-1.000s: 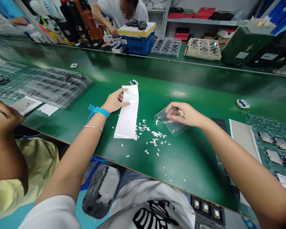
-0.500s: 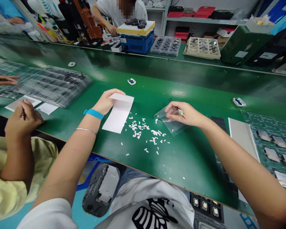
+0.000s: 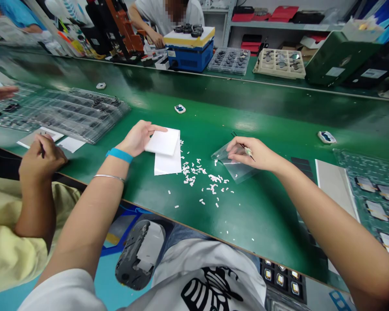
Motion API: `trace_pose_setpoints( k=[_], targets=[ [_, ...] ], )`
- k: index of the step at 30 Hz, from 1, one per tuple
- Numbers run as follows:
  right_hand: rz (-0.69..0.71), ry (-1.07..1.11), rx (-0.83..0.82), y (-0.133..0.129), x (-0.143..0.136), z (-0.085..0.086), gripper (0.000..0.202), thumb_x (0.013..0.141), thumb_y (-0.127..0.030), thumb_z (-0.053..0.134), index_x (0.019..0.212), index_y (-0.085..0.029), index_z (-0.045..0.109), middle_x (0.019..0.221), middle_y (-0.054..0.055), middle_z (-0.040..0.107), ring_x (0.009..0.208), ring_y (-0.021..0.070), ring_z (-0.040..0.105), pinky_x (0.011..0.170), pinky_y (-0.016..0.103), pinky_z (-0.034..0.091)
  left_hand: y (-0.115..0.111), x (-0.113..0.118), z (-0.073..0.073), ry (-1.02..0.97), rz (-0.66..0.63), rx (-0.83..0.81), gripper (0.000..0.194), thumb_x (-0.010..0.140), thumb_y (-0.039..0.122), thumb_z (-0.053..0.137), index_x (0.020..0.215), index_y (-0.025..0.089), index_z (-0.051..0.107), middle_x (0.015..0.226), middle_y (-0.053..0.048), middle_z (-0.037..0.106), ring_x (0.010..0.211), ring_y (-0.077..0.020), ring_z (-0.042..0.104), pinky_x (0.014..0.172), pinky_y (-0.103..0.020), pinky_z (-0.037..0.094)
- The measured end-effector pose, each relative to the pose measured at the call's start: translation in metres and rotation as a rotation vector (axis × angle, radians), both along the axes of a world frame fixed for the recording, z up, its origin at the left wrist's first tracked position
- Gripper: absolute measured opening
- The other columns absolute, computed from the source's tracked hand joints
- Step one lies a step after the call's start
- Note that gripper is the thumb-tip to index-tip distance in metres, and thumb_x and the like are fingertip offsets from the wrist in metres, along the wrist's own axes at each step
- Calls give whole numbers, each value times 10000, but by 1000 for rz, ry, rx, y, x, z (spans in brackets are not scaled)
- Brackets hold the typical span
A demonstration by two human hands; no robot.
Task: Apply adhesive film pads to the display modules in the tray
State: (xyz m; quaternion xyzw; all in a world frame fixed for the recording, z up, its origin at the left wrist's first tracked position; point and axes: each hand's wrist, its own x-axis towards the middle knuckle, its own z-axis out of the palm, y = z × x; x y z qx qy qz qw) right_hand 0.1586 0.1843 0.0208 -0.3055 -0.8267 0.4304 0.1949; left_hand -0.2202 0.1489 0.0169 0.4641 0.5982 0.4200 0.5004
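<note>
My left hand, with a blue band and a bangle on the wrist, holds a folded white paper by its upper left part. One flap lies tilted over a lower portion. My right hand is closed around thin dark tweezers, which stick out on both sides of the fingers. Under that hand lies a clear plastic sheet; whether the fingers grip it too, I cannot tell. Between my hands, many small white pieces are scattered over the green table.
Small white-rimmed devices sit farther back. At right are a pale board and a clear tray of parts. Stacked clear trays stand at left, near a co-worker's hand. A blue box stands on the back ledge.
The white paper has turned in my left hand, and its upper flap now faces up more broadly over the lower part. My right hand keeps its grip. The co-worker's farther hand has moved left.
</note>
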Motion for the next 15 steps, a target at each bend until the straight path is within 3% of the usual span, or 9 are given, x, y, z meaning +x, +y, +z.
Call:
trace_pose_setpoints(
  k=[2,6,10,15],
  targets=[
    [-4,-4,0,-1,0,0,243,788,-372,679,935,-201,589,819,50,705,756,214,698,716,354,541,-5,0,1,16,-2,-19,414,712,442,710,1028,177,745,1093,-125,714,917,-283,691,692,-363,597],
    [-8,-11,-3,-2,0,0,269,779,-407,690,928,-205,594,802,52,712,750,224,698,704,358,541,-14,-1,1,25,9,-28,573,595,213,813,1153,194,685,1086,-93,713,916,-232,691,757,-341,595],
    [-9,-14,-1,-2,-1,0,269,780,-414,692,924,-208,595,823,56,717,757,227,699,713,367,551,-23,-7,2,26,57,-18,603,608,203,775,1199,193,655,1050,-75,716,889,-214,692,749,-317,595],
    [-2,-21,5,-2,-2,1,273,780,-413,692,930,-205,600,845,64,717,787,239,704,732,387,562,-42,-12,14,72,80,-25,634,653,239,715,1278,190,618,1114,-95,705,859,-220,688,641,-291,578]
  ],
)
